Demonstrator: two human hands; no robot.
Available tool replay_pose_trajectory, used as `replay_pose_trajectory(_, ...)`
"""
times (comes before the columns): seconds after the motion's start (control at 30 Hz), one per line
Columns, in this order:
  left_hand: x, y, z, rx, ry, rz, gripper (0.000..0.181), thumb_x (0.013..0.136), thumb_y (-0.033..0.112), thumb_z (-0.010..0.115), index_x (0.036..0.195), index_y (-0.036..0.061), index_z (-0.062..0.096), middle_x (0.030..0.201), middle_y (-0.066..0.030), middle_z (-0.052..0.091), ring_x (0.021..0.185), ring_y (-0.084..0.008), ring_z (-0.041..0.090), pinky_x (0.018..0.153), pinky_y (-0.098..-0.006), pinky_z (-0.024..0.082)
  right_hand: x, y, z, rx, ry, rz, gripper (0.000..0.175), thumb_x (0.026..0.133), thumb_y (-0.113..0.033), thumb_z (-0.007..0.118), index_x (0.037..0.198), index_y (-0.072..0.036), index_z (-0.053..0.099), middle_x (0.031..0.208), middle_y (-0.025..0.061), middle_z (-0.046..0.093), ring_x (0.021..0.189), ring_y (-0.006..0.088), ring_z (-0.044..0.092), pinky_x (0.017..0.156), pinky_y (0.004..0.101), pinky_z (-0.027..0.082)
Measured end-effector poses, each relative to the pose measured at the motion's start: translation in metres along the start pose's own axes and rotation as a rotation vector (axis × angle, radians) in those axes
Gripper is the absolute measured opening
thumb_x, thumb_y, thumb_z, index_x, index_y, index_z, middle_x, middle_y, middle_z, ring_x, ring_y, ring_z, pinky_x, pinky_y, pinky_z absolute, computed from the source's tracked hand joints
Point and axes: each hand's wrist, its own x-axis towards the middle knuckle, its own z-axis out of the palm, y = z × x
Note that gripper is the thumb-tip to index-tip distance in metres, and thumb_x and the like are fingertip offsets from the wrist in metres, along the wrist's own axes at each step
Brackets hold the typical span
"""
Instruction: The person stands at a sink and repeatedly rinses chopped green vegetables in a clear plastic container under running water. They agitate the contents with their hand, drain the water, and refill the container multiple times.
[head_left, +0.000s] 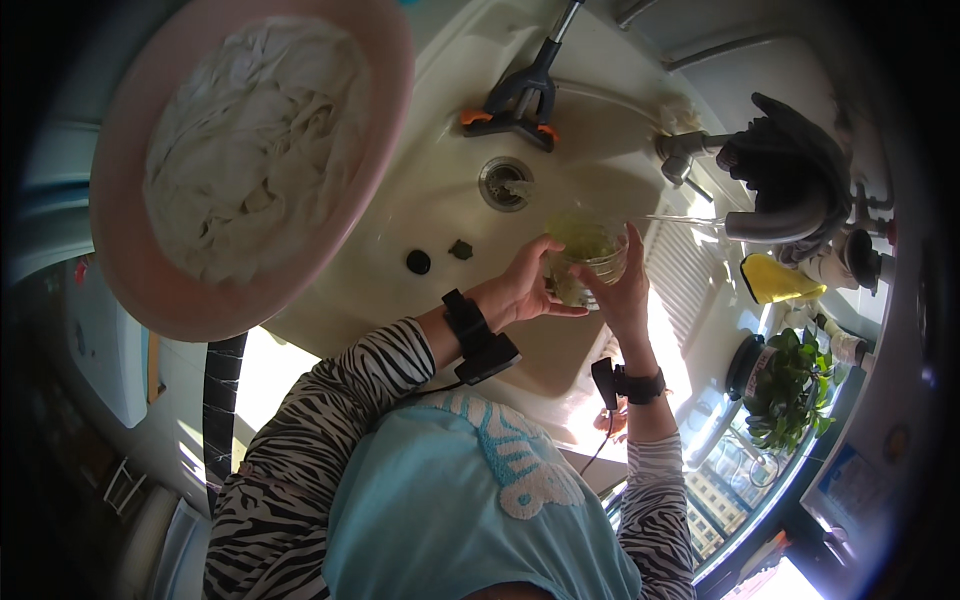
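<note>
Over a white laundry sink (352, 247), both hands hold a clear jar-like container (604, 266) with a greenish tint or contents. My left hand (529, 281) grips its near left side, with the fingers spread around it. My right hand (624, 289) clasps the opposite side, thumb across the front. A thin stream of water (679, 219) runs from the metal faucet (772, 225) toward the container. Beyond the container, water falls at the drain (505, 184). Whether the container is full is hard to tell.
A pink basin (386, 157) of white cloth (255, 150) stands left. A mop frame (521, 101) rests in the sink near a black round cap (418, 262) and a dark green scrap (460, 249). Right are a dark cloth (787, 150), yellow cloth (780, 281) and potted plant (791, 390).
</note>
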Motion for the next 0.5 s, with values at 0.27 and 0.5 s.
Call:
replay_pose_trajectory(0.27, 0.0016, -0.0011, -0.0007, -0.013, -0.002, -0.007, 0.078, 0.087, 0.04, 0.05, 0.149, 0.0145, 0.011, 0.139, -0.0229, 0.021, 0.128, -0.0437, 0.033, 0.1, -0.0648, 0.042, 0.0015, -0.0072, -0.0007, 0.009, -0.009, 0.006, 0.099, 0.071, -0.028, 0.085, 0.147, -0.004, 0.027, 0.132, 0.0289, 0.052, 0.117, 0.0383, 0.058, 0.095, 0.0422, 0.049)
replay_pose_trajectory(0.5, -0.001, -0.0017, 0.0028, -0.022, 0.002, -0.023, 0.079, 0.088, 0.041, 0.048, 0.15, 0.0153, 0.008, 0.144, -0.0234, 0.017, 0.133, -0.0452, 0.028, 0.101, -0.0636, 0.042, 0.0002, -0.0051, 0.0, -0.003, 0.008, -0.02, 0.099, 0.07, -0.029, 0.085, 0.147, -0.004, 0.027, 0.132, 0.0292, 0.051, 0.118, 0.0391, 0.057, 0.095, 0.0427, 0.049)
